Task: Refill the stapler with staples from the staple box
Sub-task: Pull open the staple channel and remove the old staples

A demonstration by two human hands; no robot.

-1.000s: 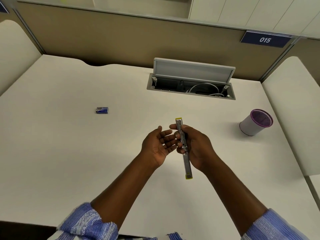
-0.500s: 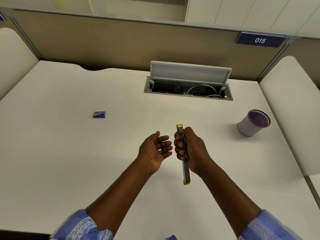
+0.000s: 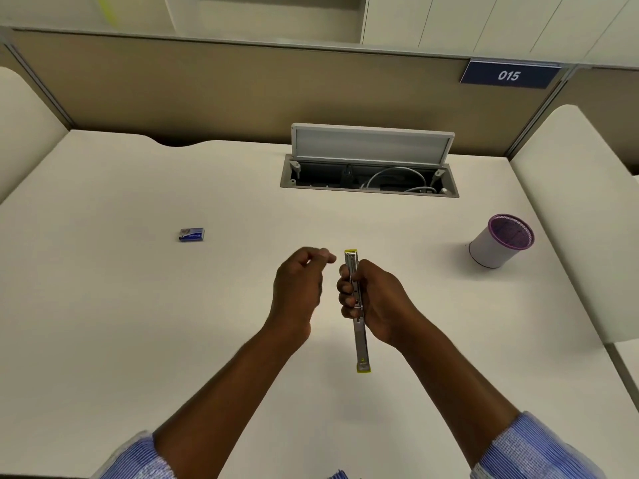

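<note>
Your left hand [image 3: 299,283] has turned palm-down, fingers curled on nothing I can see — empty, and due at the staple box [image 3: 191,234], well off left on the desk [image 3: 138,323]. Your right hand [image 3: 375,300] stays clamped round the opened-flat stapler [image 3: 358,318].

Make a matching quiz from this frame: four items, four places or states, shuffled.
Items:
1. yellow-tipped metal stapler
2. small blue staple box
3. purple-rimmed white mesh cup
4. grey desk cable hatch

States:
A. lid propped open, cables inside
B. lying on the desk's left side
C. gripped in the right hand
D. tipped over at the right

Pairs: 1-C, 2-B, 3-D, 4-A
</note>
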